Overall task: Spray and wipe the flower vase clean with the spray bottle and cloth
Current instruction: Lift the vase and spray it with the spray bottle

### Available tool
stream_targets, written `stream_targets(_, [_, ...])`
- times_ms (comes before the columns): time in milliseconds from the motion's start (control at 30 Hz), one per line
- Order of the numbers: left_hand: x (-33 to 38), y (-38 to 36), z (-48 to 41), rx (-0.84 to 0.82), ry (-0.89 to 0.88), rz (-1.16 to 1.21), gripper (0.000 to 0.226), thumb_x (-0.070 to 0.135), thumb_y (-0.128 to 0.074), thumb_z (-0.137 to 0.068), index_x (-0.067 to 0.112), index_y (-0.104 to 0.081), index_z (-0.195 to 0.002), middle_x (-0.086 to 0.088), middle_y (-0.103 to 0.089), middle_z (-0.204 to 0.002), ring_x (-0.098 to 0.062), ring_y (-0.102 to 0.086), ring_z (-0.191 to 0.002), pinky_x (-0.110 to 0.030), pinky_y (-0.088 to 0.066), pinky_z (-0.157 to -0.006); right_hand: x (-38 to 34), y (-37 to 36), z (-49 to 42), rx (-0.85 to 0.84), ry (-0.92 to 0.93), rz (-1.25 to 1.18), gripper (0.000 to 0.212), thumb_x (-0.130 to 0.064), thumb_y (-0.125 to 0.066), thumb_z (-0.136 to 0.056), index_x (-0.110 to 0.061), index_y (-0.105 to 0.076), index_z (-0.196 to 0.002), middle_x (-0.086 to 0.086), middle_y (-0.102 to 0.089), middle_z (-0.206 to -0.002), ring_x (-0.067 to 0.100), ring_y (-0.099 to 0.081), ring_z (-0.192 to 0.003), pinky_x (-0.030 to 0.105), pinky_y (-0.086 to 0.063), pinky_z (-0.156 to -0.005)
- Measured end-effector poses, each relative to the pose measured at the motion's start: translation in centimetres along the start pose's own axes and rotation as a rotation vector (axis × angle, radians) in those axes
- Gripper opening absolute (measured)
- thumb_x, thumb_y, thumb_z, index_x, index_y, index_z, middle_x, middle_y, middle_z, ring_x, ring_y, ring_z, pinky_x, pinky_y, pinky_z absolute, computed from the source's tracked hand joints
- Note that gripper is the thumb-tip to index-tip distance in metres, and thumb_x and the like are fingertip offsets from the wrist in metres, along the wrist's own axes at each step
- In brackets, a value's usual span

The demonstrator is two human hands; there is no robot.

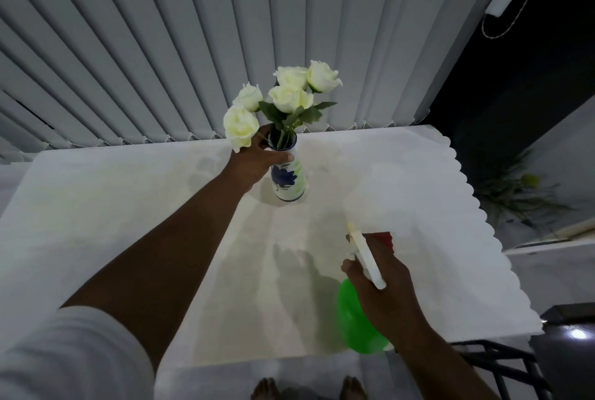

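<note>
No readable text, label, brand or number shows on anything here.

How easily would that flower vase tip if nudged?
Probably easily: the vase is tall and narrow, with roses leaning out above. The left hand grips its neck, likely steadying it. It looks glazed, so perhaps slippery.

1 head-worn wide-angle camera looks steeply forward and down from above a white table (pixel 418 180), close over both outstretched arms, facing grey vertical blinds (pixel 193 45), with the wearer's toes at the bottom edge.
</note>
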State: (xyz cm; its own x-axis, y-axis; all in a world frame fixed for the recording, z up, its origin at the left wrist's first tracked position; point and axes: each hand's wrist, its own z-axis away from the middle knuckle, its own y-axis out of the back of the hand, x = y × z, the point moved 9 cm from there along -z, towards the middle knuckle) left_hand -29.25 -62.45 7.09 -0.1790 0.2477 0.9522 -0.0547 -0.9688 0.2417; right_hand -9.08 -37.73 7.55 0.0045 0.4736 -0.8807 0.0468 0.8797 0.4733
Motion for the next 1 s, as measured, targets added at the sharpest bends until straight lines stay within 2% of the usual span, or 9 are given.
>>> stream_targets(167, [-1.2, -0.6, -2.1, -0.017, 0.005, -0.020, 0.078, 0.023, -0.088, -0.055, 0.015, -0.061, -0.128, -0.006, -0.068, -0.126, -0.024, -0.062, -0.118, -0.049, -0.048, -0.106, 0.7, -0.4, -0.5, -0.006, -0.023, 0.005, 0.032, -0.011, -0.071, -0.087, -0.027, -0.065, -0.114, -0.011, -0.066, -0.090, 0.010, -0.066, -0.084, 0.035, -0.056, -0.076])
stream_targets(367, [-2.3, -1.7, -3.4, -0.075, 0.010, -0.043, 0.071, 0.013, -0.086, -0.064, 0.011, -0.059, -0.130, -0.009, -0.065, -0.129, -0.026, -0.060, -0.121, -0.047, -0.047, -0.107, 0.9, -0.6, -1.0, -0.011, -0.018, 0.022, 0.032, -0.009, -0.071, -0.088, -0.029, -0.063, -0.111, -0.006, -0.067, -0.090, 0.011, -0.066, -0.082, 0.029, -0.054, -0.073])
stream_targets(433, [-3.1, -2.0, -3.5, -0.076, 0.019, -0.035, 0.068, 0.007, -0.086, -0.067, 0.010, -0.058, -0.129, -0.008, -0.065, -0.129, -0.024, -0.059, -0.120, -0.040, -0.048, -0.104, 1.2, -0.7, -0.9, -0.012, -0.040, 0.013, 0.032, -0.010, -0.071, -0.088, -0.028, -0.063, -0.114, -0.008, -0.067, -0.092, 0.010, -0.066, -0.085, 0.028, -0.055, -0.074])
stream_targets(567, [-3.8, -2.1, -3.7, -0.061, 0.023, -0.019, 0.061, 0.007, -0.085, -0.070, 0.022, -0.058, -0.122, 0.009, -0.065, -0.114, -0.007, -0.058, -0.106, -0.018, -0.046, -0.085, 1.7, -0.7, -0.9, -0.006, -0.080, -0.021, 0.033, -0.011, -0.072, -0.087, -0.028, -0.065, -0.114, -0.007, -0.068, -0.092, 0.010, -0.067, -0.086, 0.031, -0.056, -0.078])
stream_targets(700, [-3.8, -1.9, -3.9, -0.045, -0.007, -0.040, 0.067, 0.011, -0.086, -0.069, 0.016, -0.056, -0.130, -0.003, -0.063, -0.129, -0.017, -0.057, -0.117, -0.031, -0.046, -0.101, 1.3, -0.7, -1.0, 0.001, -0.064, -0.016, 0.033, -0.011, -0.072, -0.087, -0.028, -0.064, -0.113, -0.006, -0.068, -0.094, 0.010, -0.066, -0.088, 0.034, -0.056, -0.079])
stream_targets(767, [-4.1, -2.1, -3.7, -0.037, -0.003, -0.027, 0.068, 0.013, -0.087, -0.068, 0.017, -0.057, -0.129, 0.001, -0.064, -0.124, -0.009, -0.059, -0.110, -0.030, -0.046, -0.100, 1.1, -0.7, -1.0, 0.003, -0.057, -0.019, 0.034, -0.011, -0.072, -0.087, -0.030, -0.063, -0.113, -0.009, -0.068, -0.095, 0.009, -0.066, -0.089, 0.034, -0.056, -0.080])
stream_targets(867, [-4.2, -1.8, -3.1, -0.017, -0.023, -0.011, 0.070, 0.012, -0.088, -0.067, 0.015, -0.059, -0.130, 0.004, -0.065, -0.122, 0.006, -0.060, -0.103, -0.016, -0.046, -0.091, 0.5, -0.9, -1.2, -0.015, -0.023, -0.006, 0.029, -0.012, -0.071, -0.088, -0.024, -0.064, -0.113, -0.014, -0.063, -0.093, 0.012, -0.066, -0.087, 0.038, -0.056, -0.077])
stream_targets(933, [-4.5, -1.2, -2.5, 0.021, -0.010, 0.004, 0.074, 0.011, -0.089, -0.065, 0.015, -0.058, -0.132, 0.001, -0.065, -0.130, -0.003, -0.061, -0.111, -0.013, -0.046, -0.091, 0.0, -0.9, -1.5, -0.013, 0.005, -0.014, 0.028, -0.011, -0.072, -0.087, -0.019, -0.065, -0.113, -0.015, -0.061, -0.097, 0.010, -0.063, -0.090, 0.035, -0.055, -0.080])
stream_targets(1000, [-5.5, -0.4, -1.1, 0.092, 0.046, 0.045, 0.077, 0.007, -0.089, -0.063, 0.013, -0.057, -0.133, -0.002, -0.062, -0.135, -0.015, -0.057, -0.118, -0.026, -0.044, -0.098, -0.8, -1.1, -1.8, -0.006, 0.048, 0.003, 0.027, -0.011, -0.073, -0.087, -0.016, -0.065, -0.113, -0.010, -0.066, -0.096, 0.000, -0.058, -0.094, 0.020, -0.050, -0.082])
